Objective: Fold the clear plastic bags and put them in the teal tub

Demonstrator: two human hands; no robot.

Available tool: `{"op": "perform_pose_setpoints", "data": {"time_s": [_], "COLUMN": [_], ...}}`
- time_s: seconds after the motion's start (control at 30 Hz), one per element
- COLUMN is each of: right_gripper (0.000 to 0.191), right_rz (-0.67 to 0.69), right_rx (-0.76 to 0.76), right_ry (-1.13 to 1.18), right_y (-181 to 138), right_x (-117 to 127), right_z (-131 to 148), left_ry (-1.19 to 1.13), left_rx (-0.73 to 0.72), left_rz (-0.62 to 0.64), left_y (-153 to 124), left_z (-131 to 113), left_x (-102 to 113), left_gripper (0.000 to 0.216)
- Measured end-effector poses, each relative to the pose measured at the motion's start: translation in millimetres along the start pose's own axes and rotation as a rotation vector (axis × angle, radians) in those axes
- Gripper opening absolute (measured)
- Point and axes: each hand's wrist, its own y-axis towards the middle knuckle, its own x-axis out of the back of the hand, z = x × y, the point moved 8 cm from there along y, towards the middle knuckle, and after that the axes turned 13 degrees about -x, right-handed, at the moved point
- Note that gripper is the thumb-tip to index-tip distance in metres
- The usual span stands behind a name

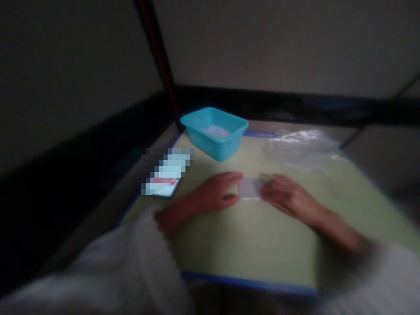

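Here, left hand (218,192) at 9 o'clock of a small white sheet (250,188), narrow, pinching that edge between thumb and forefinger. Right hand (288,197) at 3 o'clock of the sheet, palm down, fingertips touching its edge; too blurred to tell whether gripping or merely resting. Sheet itself flat on the green mat (249,245), about mid-mat, between both hands. Turquoise tub (215,131) at 11 o'clock from the sheet, near the mat's far edge, holding something pale inside. Clear plastic bag (302,148) at 1 o'clock, crumpled, apart from the right hand. Phone (166,173) at 9 o'clock past the left hand, on the mat's left edge, screen lit. White sleeves at both wrists.
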Motion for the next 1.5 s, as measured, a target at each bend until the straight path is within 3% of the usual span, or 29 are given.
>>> {"op": "perform_pose_setpoints", "data": {"time_s": [0.47, 0.67, 0.83, 1.03, 1.27, 1.4, 1.5], "right_gripper": [0.032, 0.016, 0.010, 0.008, 0.010, 0.026, 0.027], "right_rz": [0.007, 0.015, -0.048, -0.174, -0.283, -0.205, -0.141], "right_rx": [0.038, -0.083, -0.328, -0.569, -0.743, -0.817, -0.846], "right_ry": [-0.198, 0.075, 0.369, 0.615, 0.881, 1.100, 1.176], "right_y": [7.3, 10.7, 9.9, 7.5, 6.1, 3.8, 1.9], "right_x": [-10.8, -0.9, 10.2, 18.6, 13.2, -0.9, -8.4], "right_z": [10.3, 3.7, -8.8, -20.0, -28.2, -28.7, -28.5], "left_ry": [0.033, 0.042, -0.011, -0.170, -0.598, -0.862, -0.973], "left_rx": [-0.042, -0.084, -0.096, 0.026, 0.364, 0.484, 0.529], "left_rz": [0.032, 0.038, -0.015, -0.141, -0.223, -0.263, -0.284], "left_y": [1.2, 4.3, 11.1, 15.5, 10.0, 8.3, 7.0], "left_z": [-3.4, -8.1, -14.3, -12.8, 2.6, 7.4, 9.7], "left_x": [-2.8, -2.1, -1.9, -1.7, -17.6, -25.7, -27.3], "left_gripper": [0.043, 0.045, 0.024, 0.021, 0.018, 0.014, 0.014]}}
